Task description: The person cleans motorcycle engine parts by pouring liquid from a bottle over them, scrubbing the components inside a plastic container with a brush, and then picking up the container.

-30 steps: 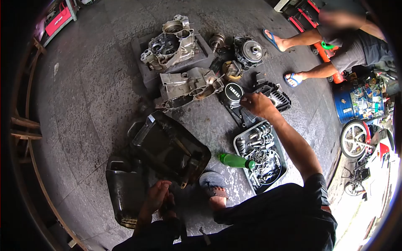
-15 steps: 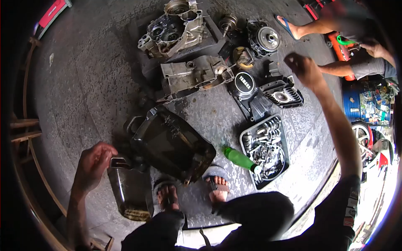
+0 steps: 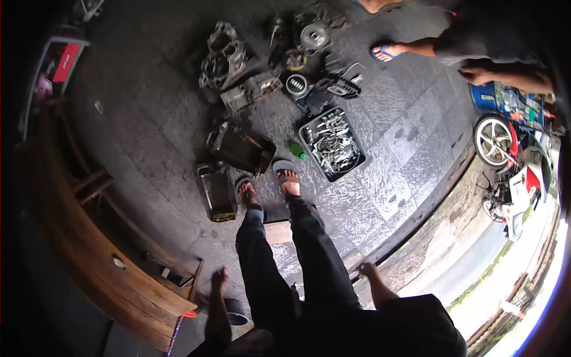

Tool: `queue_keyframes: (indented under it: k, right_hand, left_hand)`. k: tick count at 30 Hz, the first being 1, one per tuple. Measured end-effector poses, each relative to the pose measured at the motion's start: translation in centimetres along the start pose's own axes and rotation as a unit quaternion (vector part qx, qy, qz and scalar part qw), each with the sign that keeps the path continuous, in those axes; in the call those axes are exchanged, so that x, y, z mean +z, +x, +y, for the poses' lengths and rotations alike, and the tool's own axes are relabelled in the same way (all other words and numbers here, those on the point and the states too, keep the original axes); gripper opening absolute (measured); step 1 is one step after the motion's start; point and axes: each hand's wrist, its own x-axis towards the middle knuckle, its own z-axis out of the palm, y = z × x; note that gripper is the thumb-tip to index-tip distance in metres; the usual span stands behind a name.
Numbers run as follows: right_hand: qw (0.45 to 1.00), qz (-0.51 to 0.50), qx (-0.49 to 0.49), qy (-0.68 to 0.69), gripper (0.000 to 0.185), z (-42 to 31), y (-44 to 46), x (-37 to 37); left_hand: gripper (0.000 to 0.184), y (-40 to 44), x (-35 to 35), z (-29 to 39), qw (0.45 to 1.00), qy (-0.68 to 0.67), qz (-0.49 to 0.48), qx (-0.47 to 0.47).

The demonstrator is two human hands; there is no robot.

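My left hand (image 3: 220, 281) hangs low beside my left leg with its fingers loosely bent, near a dark round container (image 3: 237, 312) on the floor. At my right side my right hand (image 3: 367, 271) hangs too, fingers slightly curled. Nothing shows in either hand. Past my sandalled feet lie a large dark plastic container (image 3: 242, 149) and a smaller one (image 3: 219, 193). A green bottle (image 3: 296, 150) stands beside a black tray (image 3: 333, 177) of metal parts. Further off are engine cases (image 3: 253, 91) and a round YAMAHA cover (image 3: 296, 84).
A wooden bench (image 3: 101, 250) curves along the left. Another person's sandalled foot (image 3: 388, 52) and hand (image 3: 476, 75) are at the upper right. A motorcycle (image 3: 526, 184) stands at the right, near a blue container (image 3: 486, 97). A red case (image 3: 65, 62) is at upper left.
My view has risen and the floor items look smaller and farther away; I now stand upright. Both my hands have dropped from over the parts to my sides.
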Motion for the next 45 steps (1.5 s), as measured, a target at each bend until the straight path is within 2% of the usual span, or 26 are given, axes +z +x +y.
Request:
queue_keyframes:
  k: [1,3,4,7,11,16,19,20,21,22,23,24,25,26,27,28,29,30,31,32,33,34,35,37,40,45]
  right_hand:
    - [1.0,-0.025,-0.009,-0.013,0.042,1.3,-2.8,1.5]
    - [0.989,-0.133,0.056,0.022,0.042,3.7,-4.6,3.9]
    - [0.985,-0.059,0.119,0.112,0.041,3.2,-7.1,3.2]
    - [0.995,0.036,0.066,0.064,0.037,-0.9,-9.4,-2.6]
    - [0.957,0.129,0.066,0.252,0.032,-6.2,-8.7,-7.2]
    - [0.934,0.136,0.032,0.328,0.034,-10.1,-7.2,-6.6]
    - [0.952,0.122,0.002,0.279,0.032,-11.0,-8.2,-5.8]
    - [0.985,0.127,-0.06,0.102,0.028,-11.1,-7.8,-5.4]
    - [0.995,0.065,-0.075,0.031,0.024,-10.9,-7.5,-5.1]
    - [0.996,0.052,-0.059,0.047,0.028,-10.8,-7.1,-4.4]
    - [0.986,0.085,-0.076,-0.124,0.035,-9.7,-4.7,-1.6]
    - [0.974,0.169,-0.054,-0.139,0.031,-8.5,-3.1,1.0]
    - [0.962,0.106,-0.076,-0.238,0.036,-10.8,-6.4,-1.4]
    - [0.971,0.067,-0.043,-0.226,0.032,-12.2,-7.7,-1.8]
    - [0.991,0.093,0.069,-0.07,0.033,-14.7,-10.3,-2.2]
    - [0.974,0.189,0.123,0.016,0.031,-15.4,-11.2,0.1]
    - [0.972,0.218,0.075,-0.046,0.029,-18.2,-14.3,0.6]
    - [0.953,0.265,0.134,0.063,0.028,-21.6,-17.4,1.1]
    - [0.969,0.19,0.021,-0.156,0.03,-21.4,-16.2,4.5]
    - [0.973,0.194,0.124,-0.02,0.032,-24.2,-17.9,6.1]
    - [0.977,0.116,0.171,0.059,0.033,-26.6,-19.3,7.1]
    - [0.98,0.088,0.177,0.031,0.033,-30.6,-21.8,7.1]
    - [0.988,0.056,0.125,0.069,0.032,-35.4,-26.9,5.4]
    - [0.995,0.077,-0.066,0.003,0.03,-34.9,-25.2,10.6]
    - [0.994,0.098,0.032,0.046,0.028,-39.0,-26.2,10.8]
    - [0.972,0.198,0.069,0.105,0.028,-49.1,-30.5,3.8]
  left_hand:
    - [0.04,-3.0,-0.1,-2.4,0.984,-0.05,-0.08,-0.153]
    - [0.042,-7.4,-0.7,-7.9,0.906,-0.209,-0.244,-0.274]
    - [0.042,-9.7,-0.5,-8.5,0.898,-0.224,-0.255,-0.281]
    - [0.043,-14.6,-0.5,-6.2,0.935,-0.209,-0.186,-0.219]
    - [0.044,-17.7,-2.0,-2.3,0.966,-0.198,-0.094,-0.136]
    - [0.046,-20.1,-5.5,0.9,0.972,-0.221,-0.023,-0.074]
    - [0.046,-20.8,-8.2,1.0,0.968,-0.245,0.008,-0.055]
    - [0.047,-20.8,-9.0,0.4,0.964,-0.258,0.016,-0.056]
    - [0.047,-20.8,-9.8,-0.4,0.961,-0.268,0.021,-0.058]
    - [0.047,-20.5,-10.6,-1.5,0.959,-0.276,0.025,-0.063]
    - [0.048,-20.2,-11.5,-2.5,0.955,-0.285,0.023,-0.072]
    - [0.048,-19.5,-12.6,-3.8,0.953,-0.29,0.021,-0.081]
    - [0.048,-18.6,-14.1,-4.8,0.952,-0.293,0.016,-0.087]
    - [0.048,-17.3,-15.8,-5.8,0.952,-0.291,0.009,-0.092]
    - [0.049,-15.5,-17.5,-6.9,0.952,-0.289,0.004,-0.098]
    - [0.049,-14.0,-19.4,-8.0,0.953,-0.284,0.001,-0.1]
    - [0.049,-12.2,-21.0,-9.3,0.955,-0.279,0.003,-0.103]
    - [0.05,-10.1,-23.0,-10.3,0.955,-0.279,0.007,-0.099]
    - [0.05,-8.7,-25.0,-11.4,0.956,-0.278,0.011,-0.095]
    - [0.05,-7.5,-27.1,-12.6,0.958,-0.274,0.013,-0.09]
    - [0.051,-6.6,-29.2,-13.8,0.959,-0.268,0.02,-0.086]
    - [0.051,-8.0,-32.1,-11.9,0.969,-0.233,0.04,-0.073]
    - [0.051,-7.7,-34.5,-12.5,0.97,-0.23,0.035,-0.069]
    - [0.051,-7.1,-38.4,-13.1,0.959,-0.252,0.036,-0.126]
    - [0.049,-7.3,-42.0,-13.9,0.954,-0.277,0.029,-0.113]
    - [0.044,-3.7,-47.5,-10.3,0.942,-0.323,-0.034,-0.088]
